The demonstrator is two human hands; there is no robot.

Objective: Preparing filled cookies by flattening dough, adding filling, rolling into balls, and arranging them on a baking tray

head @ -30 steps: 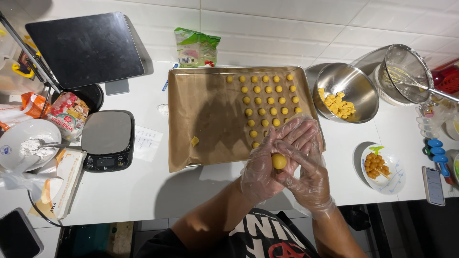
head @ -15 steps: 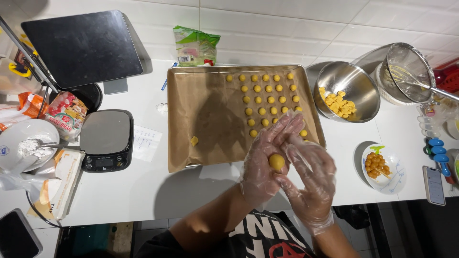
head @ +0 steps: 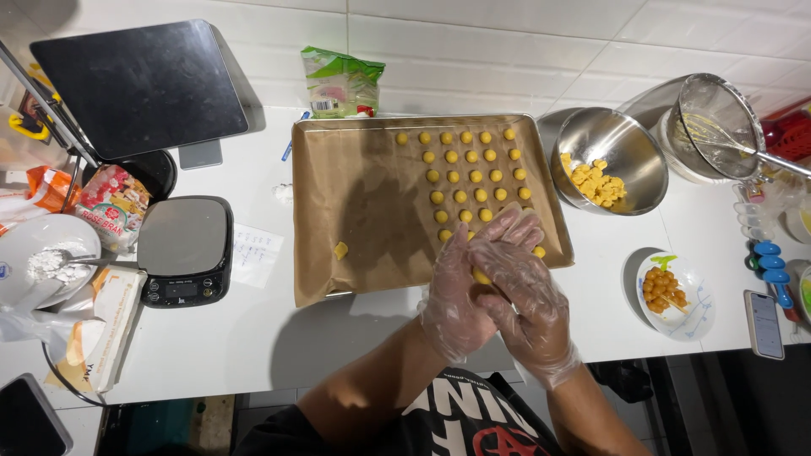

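Observation:
My left hand (head: 457, 297) and my right hand (head: 520, 285), both in clear plastic gloves, press palm to palm around a small yellow dough ball (head: 481, 277), only a sliver of which shows. They hover over the near right corner of a baking tray (head: 338, 279) lined with brown paper. Several rolled yellow balls (head: 470, 176) sit in rows on the tray's far right part. One loose yellow piece (head: 340, 250) lies alone near the tray's middle left.
A steel bowl (head: 625, 139) with yellow dough pieces stands right of the tray, a sieve over a second bowl (head: 718, 118) beyond it. A small plate (head: 676, 291) of yellow bits and a phone (head: 765, 323) lie at right. A black kitchen scale (head: 184, 249), a tablet (head: 144, 84), a flour bowl (head: 42, 257) and packets sit at left.
My hands came back together around the dough ball; the right palm now covers it, where half a second ago it lay exposed on the left fingers.

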